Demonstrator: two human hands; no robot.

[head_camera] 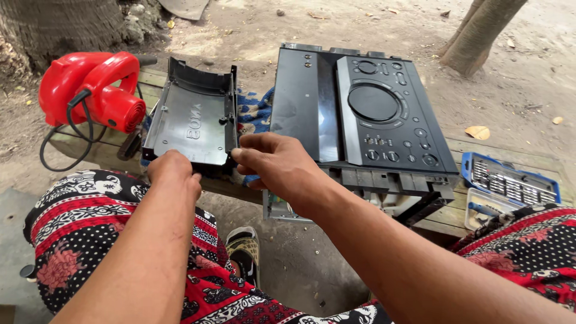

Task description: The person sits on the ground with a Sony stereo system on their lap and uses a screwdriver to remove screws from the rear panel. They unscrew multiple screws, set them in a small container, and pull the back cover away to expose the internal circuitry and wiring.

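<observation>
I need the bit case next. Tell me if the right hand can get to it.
Probably yes. The right hand holds the grey panel and must let go first; the stereo lies between, but the blue bit case sits open and uncovered.

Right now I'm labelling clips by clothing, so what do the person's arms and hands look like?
Both arms are bare, with no sleeves in view. The left hand and right hand wear no gloves, and no rings, watch or bracelets show on the fingers or wrists. Below them is a red, black and white patterned garment.

both hands — left hand point(174, 171), right hand point(273, 165) — grip the grey plastic cover point(192, 120) beside a black stereo point(366, 114)
</observation>
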